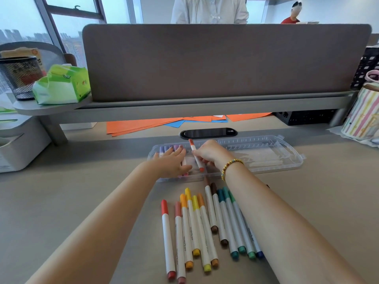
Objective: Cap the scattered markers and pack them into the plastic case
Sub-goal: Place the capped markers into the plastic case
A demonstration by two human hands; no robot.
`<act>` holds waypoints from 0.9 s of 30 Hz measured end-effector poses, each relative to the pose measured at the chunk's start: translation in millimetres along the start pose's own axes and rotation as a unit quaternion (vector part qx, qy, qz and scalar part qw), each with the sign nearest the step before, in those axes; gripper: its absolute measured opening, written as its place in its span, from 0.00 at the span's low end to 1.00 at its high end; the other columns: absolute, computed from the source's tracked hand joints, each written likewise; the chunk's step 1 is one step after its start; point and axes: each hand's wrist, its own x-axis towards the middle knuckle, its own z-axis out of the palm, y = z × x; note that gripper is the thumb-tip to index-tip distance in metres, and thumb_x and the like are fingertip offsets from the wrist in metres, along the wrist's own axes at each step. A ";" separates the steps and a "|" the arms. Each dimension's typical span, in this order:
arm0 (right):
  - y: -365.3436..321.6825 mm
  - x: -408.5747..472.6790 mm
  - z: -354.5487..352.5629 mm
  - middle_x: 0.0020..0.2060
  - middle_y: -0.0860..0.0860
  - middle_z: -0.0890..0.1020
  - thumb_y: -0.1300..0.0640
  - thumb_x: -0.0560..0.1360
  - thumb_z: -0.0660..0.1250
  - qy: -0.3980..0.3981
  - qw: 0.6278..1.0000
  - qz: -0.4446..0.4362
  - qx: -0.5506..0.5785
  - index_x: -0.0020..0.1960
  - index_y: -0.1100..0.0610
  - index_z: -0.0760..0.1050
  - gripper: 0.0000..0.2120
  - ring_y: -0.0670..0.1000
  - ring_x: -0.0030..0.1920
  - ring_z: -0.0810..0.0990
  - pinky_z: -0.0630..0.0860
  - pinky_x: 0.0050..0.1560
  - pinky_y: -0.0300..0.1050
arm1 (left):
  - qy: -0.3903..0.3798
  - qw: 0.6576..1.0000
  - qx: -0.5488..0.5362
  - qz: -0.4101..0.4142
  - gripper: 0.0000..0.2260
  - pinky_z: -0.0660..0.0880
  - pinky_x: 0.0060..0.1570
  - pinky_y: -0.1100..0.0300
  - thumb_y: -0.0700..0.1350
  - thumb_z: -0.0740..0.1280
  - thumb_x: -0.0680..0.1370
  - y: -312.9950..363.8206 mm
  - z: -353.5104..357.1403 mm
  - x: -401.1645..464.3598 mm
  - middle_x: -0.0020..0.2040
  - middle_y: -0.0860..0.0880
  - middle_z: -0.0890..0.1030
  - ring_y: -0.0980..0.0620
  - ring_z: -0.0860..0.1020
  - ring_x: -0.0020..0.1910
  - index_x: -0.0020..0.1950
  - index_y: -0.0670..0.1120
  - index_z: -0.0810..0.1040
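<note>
Matte beige surface carries a clear, ribbed plastic case, lid open, lying long side across the view just beyond the hands. Both bare forearms reach forward from the bottom edge and converge at the case's left end; the right wrist wears a bracelet of yellow beads. Left hand: palm down, fingers straight and slightly spread, resting flat on the purple and pink markers already lying side by side in the case. Right hand: fingers curled, pinching an orange-red marker at mid-barrel; the marker is capped, tilted slightly, its near end down in the case just right of the packed ones. Near the case on the surface lies a loose row of capped markers, slim white barrels with coloured caps and end plugs: red, orange, yellow, brown, teal, green, blue, roughly parallel, some touching, the rightmost partly hidden by the right forearm.
</note>
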 end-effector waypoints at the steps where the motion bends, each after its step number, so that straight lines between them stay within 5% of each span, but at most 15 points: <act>1: 0.4 0.5 0.1 0.36 0.54 0.73 0.51 0.78 0.62 0.000 1.000 -0.001 0.003 0.59 0.63 0.74 0.17 0.48 0.31 0.70 0.66 0.30 0.37 | 0.001 1.000 -0.004 0.002 0.29 0.46 0.71 0.40 0.58 0.48 0.81 -0.4 0.2 -0.5 0.78 0.49 0.41 0.45 0.42 0.76 0.77 0.48 0.42; 7: -8.0 3.5 4.5 0.49 0.59 0.79 0.52 0.78 0.62 -0.015 1.000 -0.004 -0.006 0.57 0.63 0.74 0.16 0.54 0.46 0.77 0.71 0.43 0.42 | 0.047 0.999 0.013 -0.007 0.23 0.48 0.72 0.40 0.48 0.49 0.83 -1.3 10.5 -3.6 0.78 0.47 0.46 0.44 0.45 0.76 0.77 0.45 0.49; 10: -14.4 4.1 10.1 0.49 0.58 0.78 0.52 0.79 0.61 -0.009 0.998 -0.004 -0.054 0.59 0.64 0.73 0.16 0.54 0.44 0.75 0.70 0.39 0.41 | 0.049 0.999 0.019 0.005 0.22 0.49 0.72 0.40 0.46 0.51 0.83 -4.1 8.8 -3.2 0.78 0.46 0.48 0.43 0.45 0.76 0.77 0.44 0.52; 18: -13.5 8.1 18.2 0.55 0.57 0.77 0.51 0.79 0.60 0.019 0.994 -0.009 -0.105 0.62 0.61 0.72 0.17 0.55 0.53 0.77 0.69 0.46 0.43 | 0.050 0.999 0.020 -0.002 0.23 0.47 0.73 0.42 0.48 0.49 0.83 -5.1 12.2 -1.8 0.78 0.47 0.47 0.45 0.45 0.77 0.77 0.46 0.49; 22: -12.8 8.8 19.5 0.50 0.57 0.77 0.51 0.79 0.60 0.018 0.987 -0.024 -0.159 0.60 0.62 0.74 0.17 0.55 0.49 0.76 0.70 0.47 0.45 | 0.050 0.998 -0.041 -0.015 0.22 0.44 0.72 0.42 0.51 0.45 0.83 -3.0 8.7 -2.3 0.78 0.48 0.47 0.45 0.44 0.77 0.77 0.48 0.51; 25: -8.3 6.3 19.3 0.48 0.57 0.77 0.49 0.79 0.60 0.014 0.981 -0.046 -0.186 0.60 0.60 0.74 0.17 0.55 0.50 0.76 0.73 0.56 0.49 | 0.038 0.997 -0.056 -0.020 0.23 0.42 0.72 0.43 0.53 0.44 0.83 -3.6 8.1 -2.0 0.78 0.48 0.47 0.46 0.43 0.76 0.77 0.48 0.49; 27: -4.2 1.5 18.4 0.56 0.57 0.77 0.47 0.79 0.59 0.015 0.980 -0.067 -0.187 0.63 0.57 0.71 0.18 0.57 0.57 0.76 0.71 0.63 0.53 | 0.041 0.998 -0.044 -0.018 0.23 0.43 0.72 0.43 0.53 0.44 0.83 -3.5 9.6 -1.9 0.78 0.49 0.47 0.46 0.44 0.77 0.77 0.48 0.48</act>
